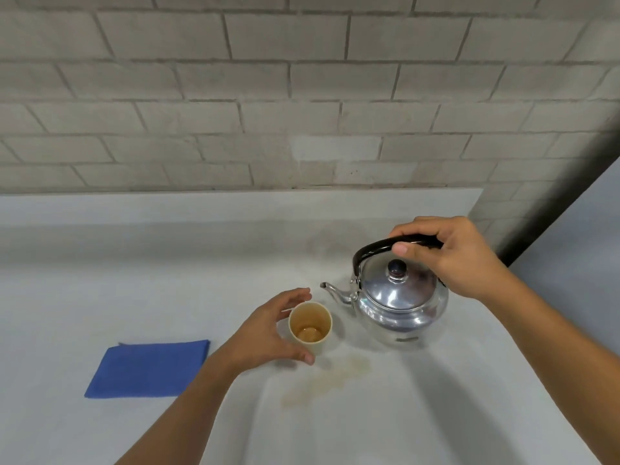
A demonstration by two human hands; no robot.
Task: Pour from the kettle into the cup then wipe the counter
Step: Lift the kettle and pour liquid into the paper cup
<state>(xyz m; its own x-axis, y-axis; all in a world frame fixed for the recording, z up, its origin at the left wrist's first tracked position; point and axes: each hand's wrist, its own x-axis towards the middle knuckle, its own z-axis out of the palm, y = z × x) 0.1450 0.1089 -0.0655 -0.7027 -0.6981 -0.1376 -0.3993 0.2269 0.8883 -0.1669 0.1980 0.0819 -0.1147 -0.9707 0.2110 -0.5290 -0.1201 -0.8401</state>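
Observation:
A shiny steel kettle [399,305] with a black handle stands upright on the pale counter [167,280], its spout pointing left toward the cup. My right hand [453,255] is closed around the top of the handle. A small cream cup [310,325] stands just left of the spout with a little brownish liquid at its bottom. My left hand [268,330] curls around the cup's left side, thumb in front and fingers behind; whether it touches the cup is unclear. A folded blue cloth [149,367] lies flat to the left. A faint yellowish spill [330,380] marks the counter in front of the cup.
A grey brick wall [302,95] rises behind the counter. At the right the counter ends at a dark corner edge [553,203] with a pale panel beyond it.

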